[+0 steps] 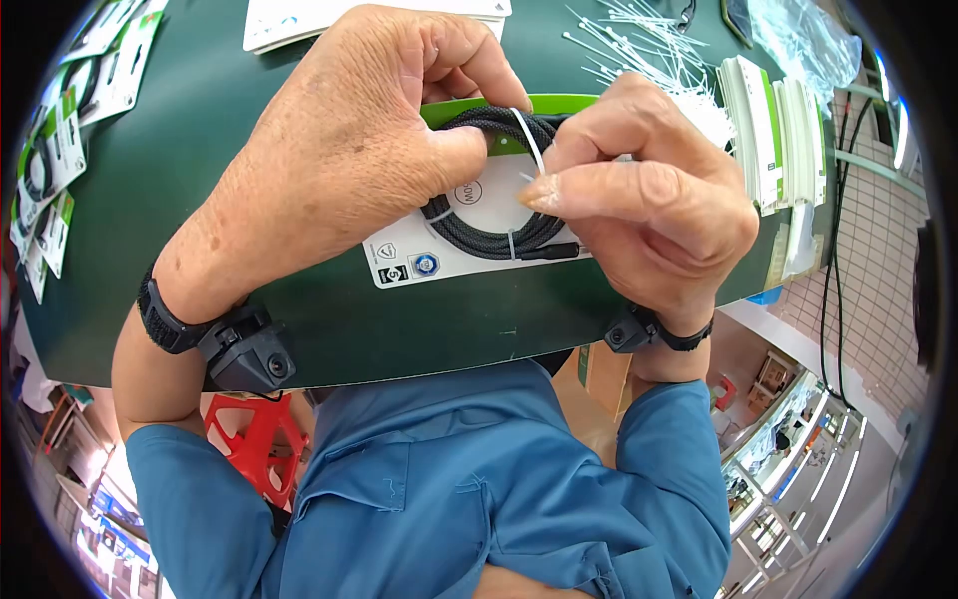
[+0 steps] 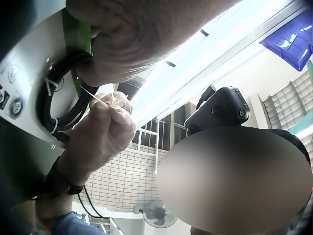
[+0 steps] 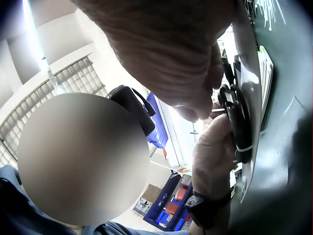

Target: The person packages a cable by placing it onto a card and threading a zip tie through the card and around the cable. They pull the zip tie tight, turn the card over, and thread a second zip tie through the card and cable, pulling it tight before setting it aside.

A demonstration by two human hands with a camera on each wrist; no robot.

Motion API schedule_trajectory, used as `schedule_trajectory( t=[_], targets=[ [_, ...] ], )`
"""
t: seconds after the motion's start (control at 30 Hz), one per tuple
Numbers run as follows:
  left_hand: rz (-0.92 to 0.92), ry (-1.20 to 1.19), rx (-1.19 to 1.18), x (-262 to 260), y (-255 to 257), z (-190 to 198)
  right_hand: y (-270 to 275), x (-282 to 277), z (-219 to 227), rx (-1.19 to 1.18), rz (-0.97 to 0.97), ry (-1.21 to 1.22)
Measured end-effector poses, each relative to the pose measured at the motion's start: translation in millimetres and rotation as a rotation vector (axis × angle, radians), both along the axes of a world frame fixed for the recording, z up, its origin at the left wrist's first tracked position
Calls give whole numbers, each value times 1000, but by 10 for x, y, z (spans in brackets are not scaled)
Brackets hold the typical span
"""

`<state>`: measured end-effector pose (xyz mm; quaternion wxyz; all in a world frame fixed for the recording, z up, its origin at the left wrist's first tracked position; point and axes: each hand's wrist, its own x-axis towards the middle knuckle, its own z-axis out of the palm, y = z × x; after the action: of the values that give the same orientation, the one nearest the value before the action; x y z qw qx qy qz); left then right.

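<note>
A coiled black braided cable (image 1: 477, 240) lies against a white and green packaging card (image 1: 399, 268) in the head view. My left hand (image 1: 339, 140) grips the coil and the card at their upper left, its thumb over the cable. A white cable tie (image 1: 526, 138) loops around the top of the coil. My right hand (image 1: 664, 190) pinches the tie's end between thumb and forefinger. Lighter ties (image 1: 512, 245) cross the coil lower down. In the left wrist view the thin tie (image 2: 90, 94) runs into the right hand's fingertips (image 2: 100, 108).
Loose white cable ties (image 1: 649, 45) lie scattered at the back right of the green table (image 1: 180, 200). Beside them stands a row of cards (image 1: 763, 135), with clear plastic film (image 1: 803, 45) behind. Packaged cables (image 1: 45, 165) lie at the left. More white cards (image 1: 374, 18) rest at the back.
</note>
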<state>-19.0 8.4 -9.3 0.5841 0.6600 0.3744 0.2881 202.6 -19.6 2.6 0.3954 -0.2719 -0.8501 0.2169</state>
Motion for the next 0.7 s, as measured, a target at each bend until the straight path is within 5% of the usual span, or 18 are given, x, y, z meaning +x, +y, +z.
schedule_trajectory(
  t=[0.7],
  targets=[
    [-29,-10,-17,-31,18,66,10,-19,-114,47,-61,59]
  ],
)
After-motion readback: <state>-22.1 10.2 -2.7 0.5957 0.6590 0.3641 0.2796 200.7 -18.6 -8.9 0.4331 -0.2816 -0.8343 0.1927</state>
